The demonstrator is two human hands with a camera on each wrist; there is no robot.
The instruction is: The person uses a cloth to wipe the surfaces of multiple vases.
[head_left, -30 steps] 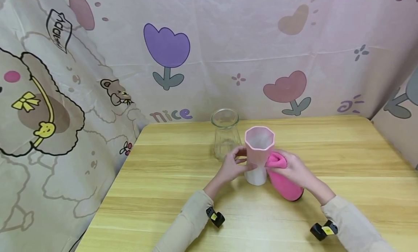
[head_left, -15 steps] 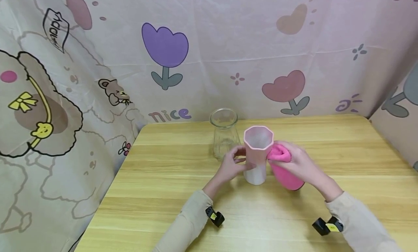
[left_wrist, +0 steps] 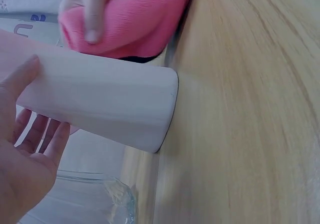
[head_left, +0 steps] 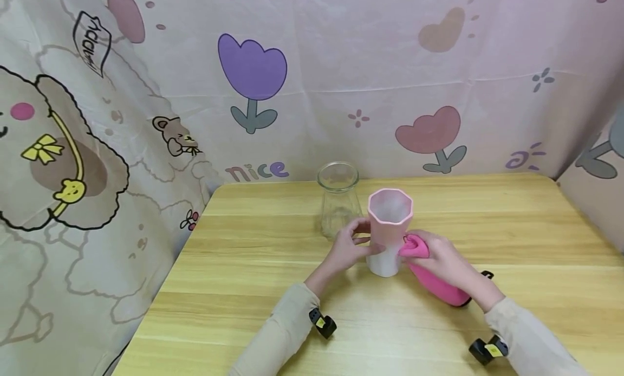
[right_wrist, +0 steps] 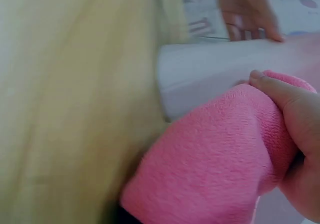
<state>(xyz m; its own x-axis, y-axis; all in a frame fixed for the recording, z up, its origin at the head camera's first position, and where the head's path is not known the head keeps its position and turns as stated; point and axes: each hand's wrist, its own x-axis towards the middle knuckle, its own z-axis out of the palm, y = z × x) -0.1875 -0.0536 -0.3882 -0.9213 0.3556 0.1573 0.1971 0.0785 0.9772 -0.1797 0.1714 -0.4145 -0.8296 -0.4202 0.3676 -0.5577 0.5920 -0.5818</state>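
A vase (head_left: pixel 388 238), pink at its eight-sided rim and fading to white at the base, stands upright on the wooden table. My left hand (head_left: pixel 349 247) holds it from the left, thumb on the near side and fingers towards the back. On the other side, my right hand (head_left: pixel 442 259) grips a bunched pink plush cloth (right_wrist: pixel 210 154) with a black edge. The bunched end is against the vase's right side at mid-height, while the rest hangs down towards the table. In the left wrist view the white lower part of the vase (left_wrist: pixel 115 98) shows plainly.
A clear glass vase (head_left: pixel 338 202) stands just behind and left of the pink one, close to my left fingers. Behind the table (head_left: pixel 234 289) hangs a printed fabric backdrop (head_left: pixel 322 67); more patterned fabric drapes along the left side.
My right hand and the cloth first rose along the vase's right side, then came down lower. The cloth's hanging end has swung right. The left hand and vase stay in place.
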